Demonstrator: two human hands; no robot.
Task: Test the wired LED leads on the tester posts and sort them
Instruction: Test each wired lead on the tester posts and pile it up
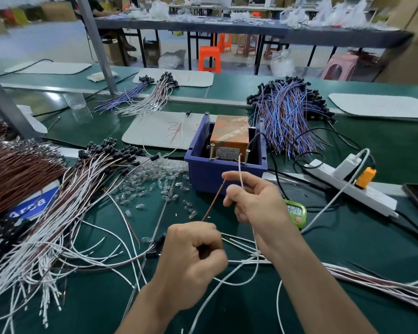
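Here, a brown lead (214, 201) is gripped in the curled left hand (193, 254) at 6 o'clock on the counter (348, 249), its free end slanting up toward 1 o'clock. A pale lead (240, 169) is pinched upright in the right hand (253, 203), its tip near the right tester post (247, 156). The orange tester (229, 133) is seated in a blue bin (227, 174) at 12 o'clock, and a pile of wired LEDs (82, 189) is spread at 9 o'clock.

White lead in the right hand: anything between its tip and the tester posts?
Nothing visible: the white lead ends in open air over the blue bin, just left of the right tester post.
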